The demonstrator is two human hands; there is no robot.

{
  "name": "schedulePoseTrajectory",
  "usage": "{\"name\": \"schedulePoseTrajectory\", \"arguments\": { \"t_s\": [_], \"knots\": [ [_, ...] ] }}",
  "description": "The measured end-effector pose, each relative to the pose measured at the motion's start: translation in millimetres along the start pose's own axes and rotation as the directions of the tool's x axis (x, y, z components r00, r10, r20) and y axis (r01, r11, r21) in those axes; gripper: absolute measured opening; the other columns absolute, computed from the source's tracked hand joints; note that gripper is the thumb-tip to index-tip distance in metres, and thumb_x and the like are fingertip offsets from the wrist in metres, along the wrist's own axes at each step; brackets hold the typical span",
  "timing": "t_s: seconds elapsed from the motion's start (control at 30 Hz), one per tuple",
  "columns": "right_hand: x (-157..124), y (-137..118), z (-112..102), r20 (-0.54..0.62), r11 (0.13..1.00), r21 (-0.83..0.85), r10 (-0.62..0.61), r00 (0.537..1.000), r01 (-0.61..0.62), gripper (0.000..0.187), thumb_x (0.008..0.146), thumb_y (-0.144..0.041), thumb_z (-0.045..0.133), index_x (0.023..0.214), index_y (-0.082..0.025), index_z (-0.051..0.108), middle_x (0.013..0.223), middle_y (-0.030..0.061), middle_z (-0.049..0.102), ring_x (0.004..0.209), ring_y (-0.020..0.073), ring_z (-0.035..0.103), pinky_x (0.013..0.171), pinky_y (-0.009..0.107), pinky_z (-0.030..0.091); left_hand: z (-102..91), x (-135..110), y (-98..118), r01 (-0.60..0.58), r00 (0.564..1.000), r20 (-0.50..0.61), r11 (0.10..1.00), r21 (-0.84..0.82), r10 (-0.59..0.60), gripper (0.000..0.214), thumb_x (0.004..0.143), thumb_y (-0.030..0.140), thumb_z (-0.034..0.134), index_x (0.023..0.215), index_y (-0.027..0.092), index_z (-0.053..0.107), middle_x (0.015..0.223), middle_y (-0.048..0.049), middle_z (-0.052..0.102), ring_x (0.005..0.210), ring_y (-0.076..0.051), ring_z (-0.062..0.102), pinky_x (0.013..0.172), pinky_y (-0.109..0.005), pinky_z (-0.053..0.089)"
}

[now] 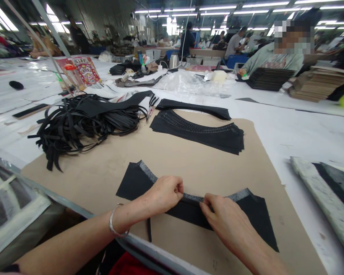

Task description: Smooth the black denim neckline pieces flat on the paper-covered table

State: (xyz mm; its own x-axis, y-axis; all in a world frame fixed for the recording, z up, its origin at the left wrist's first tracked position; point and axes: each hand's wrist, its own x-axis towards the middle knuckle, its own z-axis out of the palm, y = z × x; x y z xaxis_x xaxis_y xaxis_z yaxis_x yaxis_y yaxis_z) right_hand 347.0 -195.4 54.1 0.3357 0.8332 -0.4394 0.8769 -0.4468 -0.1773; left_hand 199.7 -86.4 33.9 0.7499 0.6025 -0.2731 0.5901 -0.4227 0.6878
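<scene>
A black curved panel (186, 214) with a grey band along its concave edge lies across the brown sheet in front of me. My left hand (166, 194) is closed in a pinch above the middle of that edge. A narrow black strip (149, 230) hangs below my left wrist, and a dark strip-like line runs along the edge between my hands; the left fingertips seem to hold it, though they are partly hidden. Just to the right, my right hand (221, 214) pinches the panel's edge, thumb and fingers pressed together.
Behind the panel lie a stack of black curved pieces (200, 133) and another narrow stack (195, 108). A heap of black strips (71, 126) spreads at the left on the brown sheet (109, 156). At the right is a mottled grey slab (323, 202). A co-worker sits across the table.
</scene>
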Motion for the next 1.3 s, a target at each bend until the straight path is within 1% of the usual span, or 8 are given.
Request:
{"name": "schedulePoseTrajectory", "arguments": {
  "t_s": [0.1,0.27,0.43,0.73,0.97,1.1,1.2,1.3],
  "knots": [
    [-0.1,1.4,-0.8,0.004,1.0,-0.007,0.013,1.0,-0.013,0.029,0.09,-0.027,0.039,0.071,-0.02,0.061,0.07,0.0068,0.067,0.07,0.0206,0.064,0.052,0.027,0.026,2.4,0.4,-0.9,-0.009,1.0,-0.016,1.0,0.019,0.01,0.011,0.07,0.016,0.052,0.075,0.019,0.061,0.068,0.0011,0.064,0.065,-0.015,0.058,0.058,-0.023,0.036],
    [0.5,3.5,2.7,-0.016,0.999,-0.033,0.009,1.0,-0.01,0.029,0.091,-0.03,0.04,0.073,-0.021,0.06,0.071,0.0068,0.068,0.072,0.0229,0.065,0.053,0.028,0.026,8.1,2.1,-3.1,-0.027,0.999,-0.037,0.999,0.047,0.028,0.012,0.07,0.013,0.05,0.074,0.019,0.06,0.069,0.0004,0.064,0.066,-0.015,0.058,0.059,-0.023,0.036],
    [-0.1,2.8,3.5,-0.027,0.999,-0.039,0.02,0.999,-0.022,0.029,0.091,-0.031,0.039,0.075,-0.021,0.062,0.072,0.007,0.068,0.072,0.0237,0.066,0.053,0.028,0.027,11.0,1.4,-1.6,-0.017,0.998,-0.057,0.998,0.06,0.021,0.013,0.07,0.012,0.049,0.072,0.019,0.06,0.067,-0.0003,0.064,0.064,-0.015,0.057,0.058,-0.024,0.035],
    [0.3,2.8,2.8,-0.038,0.999,-0.035,0.005,0.999,-0.006,0.029,0.09,-0.029,0.04,0.072,-0.021,0.06,0.07,0.0062,0.068,0.071,0.0235,0.065,0.052,0.027,0.026,11.9,-0.6,0.6,-0.006,0.997,-0.075,0.997,0.073,0.011,0.014,0.07,0.011,0.049,0.072,0.018,0.061,0.068,-0.0017,0.064,0.065,-0.016,0.057,0.057,-0.024,0.035],
    [1.3,1.2,0.1,-0.022,0.999,-0.046,0.012,1.0,-0.013,0.027,0.088,-0.03,0.042,0.073,-0.021,0.062,0.07,0.0069,0.067,0.072,0.0235,0.065,0.052,0.028,0.026,12.4,-0.4,2.2,0.025,0.998,-0.062,0.998,0.064,-0.021,0.014,0.071,0.012,0.05,0.074,0.018,0.063,0.069,-0.0028,0.065,0.065,-0.016,0.057,0.058,-0.023,0.035],
    [2.1,1.9,-3.1,-0.013,1.0,-0.014,0.012,1.0,-0.012,0.026,0.086,-0.029,0.043,0.07,-0.021,0.061,0.069,0.0059,0.067,0.073,0.0233,0.064,0.053,0.028,0.026,11.3,-1.8,3.0,0.006,0.998,-0.065,0.998,0.065,-0.002,0.015,0.071,0.01,0.05,0.072,0.018,0.062,0.068,-0.0016,0.064,0.065,-0.016,0.057,0.058,-0.023,0.035],
    [2.6,3.2,-5.3,-0.011,1.0,0.027,-0.004,1.0,0.004,0.026,0.085,-0.028,0.044,0.066,-0.021,0.06,0.066,0.005,0.065,0.069,0.0209,0.063,0.054,0.027,0.026,11.3,-2.5,2.4,-0.012,0.997,-0.071,0.998,0.063,0.016,0.015,0.071,0.01,0.049,0.072,0.018,0.062,0.067,-0.0011,0.064,0.064,-0.015,0.057,0.057,-0.023,0.035],
    [3.9,4.9,-5.3,-0.004,0.999,0.047,-0.011,1.0,0.011,0.026,0.084,-0.027,0.044,0.065,-0.021,0.06,0.065,0.0041,0.065,0.067,0.0191,0.061,0.053,0.026,0.026,11.9,-2.7,2.4,-0.002,0.998,-0.061,0.998,0.066,0.006,0.016,0.072,0.01,0.049,0.073,0.018,0.063,0.066,-0.0012,0.063,0.062,-0.015,0.055,0.056,-0.023,0.034]
  ]
}}
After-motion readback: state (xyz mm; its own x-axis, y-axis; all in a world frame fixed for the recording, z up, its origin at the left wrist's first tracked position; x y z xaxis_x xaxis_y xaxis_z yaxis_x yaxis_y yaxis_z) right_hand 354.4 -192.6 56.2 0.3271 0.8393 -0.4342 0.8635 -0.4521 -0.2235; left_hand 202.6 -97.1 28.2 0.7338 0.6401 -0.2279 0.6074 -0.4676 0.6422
